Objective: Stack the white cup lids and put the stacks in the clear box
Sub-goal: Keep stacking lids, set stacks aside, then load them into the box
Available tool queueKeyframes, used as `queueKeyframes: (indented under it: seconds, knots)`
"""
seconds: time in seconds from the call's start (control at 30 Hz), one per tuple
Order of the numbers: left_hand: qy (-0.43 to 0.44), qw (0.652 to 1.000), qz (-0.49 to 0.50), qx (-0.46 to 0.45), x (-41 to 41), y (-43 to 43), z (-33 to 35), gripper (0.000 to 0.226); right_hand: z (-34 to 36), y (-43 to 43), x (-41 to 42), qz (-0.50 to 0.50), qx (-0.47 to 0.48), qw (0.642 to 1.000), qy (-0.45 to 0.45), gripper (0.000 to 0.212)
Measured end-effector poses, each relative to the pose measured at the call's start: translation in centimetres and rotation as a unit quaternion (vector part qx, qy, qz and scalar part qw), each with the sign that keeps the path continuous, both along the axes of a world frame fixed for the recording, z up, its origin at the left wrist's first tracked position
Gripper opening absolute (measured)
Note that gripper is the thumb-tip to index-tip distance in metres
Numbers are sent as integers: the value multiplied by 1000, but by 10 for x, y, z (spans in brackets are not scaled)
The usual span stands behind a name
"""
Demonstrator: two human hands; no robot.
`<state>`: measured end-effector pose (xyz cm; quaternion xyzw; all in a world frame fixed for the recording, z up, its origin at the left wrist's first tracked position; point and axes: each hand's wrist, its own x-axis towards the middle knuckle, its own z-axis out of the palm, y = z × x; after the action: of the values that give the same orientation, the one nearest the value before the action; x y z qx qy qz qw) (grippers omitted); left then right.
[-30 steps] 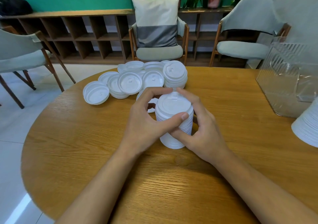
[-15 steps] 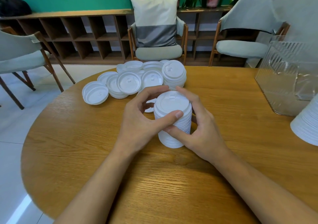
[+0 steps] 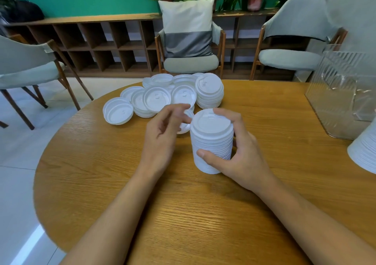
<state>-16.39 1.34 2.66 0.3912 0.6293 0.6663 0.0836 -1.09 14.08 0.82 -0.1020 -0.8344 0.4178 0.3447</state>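
Loose lids (image 3: pixel 118 112): scattered on the tabletop (image 3: pixel 101 183) at far left, not yet stacked.
Left grip (image 3: pixel 162 130): wide, fingers relaxed, holding nothing, just beside the stack.
Tall stack (image 3: pixel 211 142): upright at the tabletop's centre, well apart from the box.
Right grip (image 3: pixel 242 157): wrapped round the stack's side, thumb low, fingers at the top.
Clear box (image 3: pixel 341 93): far right, the destination.
Carry: squeeze evenly, keep it upright, support the base with the left grip.

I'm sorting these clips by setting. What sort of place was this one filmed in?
Probably a café or lounge-style seating area, not a workshop: a round wooden table, upholstered armchairs around it, and a low wooden cubby shelf with potted plants on top.
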Motion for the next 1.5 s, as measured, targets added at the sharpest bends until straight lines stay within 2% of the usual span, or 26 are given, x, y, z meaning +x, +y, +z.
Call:
queueKeyframes:
  seconds: [0.07,0.1,0.17,0.27,0.37,0.5,0.7,0.8,0.9,1.0,1.2,1.27,1.37,1.5]
  knots:
    - [42,995,72,-54,-11,1,-8,20,-1,2,0,-14,-1,1000,10,80]
    - [92,986,99,-94,-16,1,-14,10,-1,4,0,-20,-1,1000,14,79]
    - [204,956,115,-178,-24,2,-25,18,-2,5,0,-28,2,999,18,79]
    - [264,926,92,-252,-32,6,-36,30,-2,5,0,-29,2,999,16,79]
    - [294,912,104,-266,-35,10,-36,27,-2,5,-1,-27,1,1000,13,80]
    - [320,912,91,-239,-34,10,-38,31,-2,5,-1,-26,1,1000,10,80]
    - [276,942,116,-150,-27,4,-26,34,-3,7,-1,-18,3,1000,6,80]
    - [182,969,127,-109,-19,3,-14,40,-4,7,-1,-16,7,1000,11,79]
    - [40,992,112,-29,-12,2,-3,50,-4,6,-1,-25,2,999,26,75]
    - [-70,994,73,40,-10,1,3,38,-3,5,-2,-29,-5,999,38,69]
    - [-193,973,-2,123,-12,-3,13,28,0,2,-1,-17,-6,999,51,73]
    - [-180,976,-27,118,-10,-4,15,27,0,1,-1,-7,-6,999,52,78]
    - [-104,990,-47,80,-1,1,14,21,1,-2,-2,11,-3,999,49,85]
    - [-9,999,-28,44,8,9,15,26,-1,-3,-3,15,5,999,42,90]
